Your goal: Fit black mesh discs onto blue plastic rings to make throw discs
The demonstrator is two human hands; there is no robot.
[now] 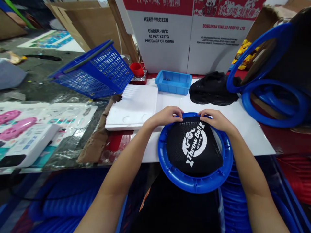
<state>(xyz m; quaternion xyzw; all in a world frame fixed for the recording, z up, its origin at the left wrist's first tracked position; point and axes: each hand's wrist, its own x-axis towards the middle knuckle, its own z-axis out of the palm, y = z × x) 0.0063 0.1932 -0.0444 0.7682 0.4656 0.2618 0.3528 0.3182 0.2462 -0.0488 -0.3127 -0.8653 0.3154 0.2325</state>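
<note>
Head view: the left hand [167, 115] and right hand [217, 119] pinched the black mesh net [194, 149] against the far rim of the blue ring [194, 186], seemingly for tautness, at the bench [243, 129] edge.

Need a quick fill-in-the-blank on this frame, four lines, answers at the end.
The round plastic ring gripped at its far edge by the left hand and the right hand is ____ in colour.
The black mesh net stretched across it bears the white words "____ Ball".
The small plastic cup beside the tilted blue plastic basket is ____.
The white cardboard box reads "KEEP ____".
Missing words: blue, Throw, red, FROZEN.
</note>
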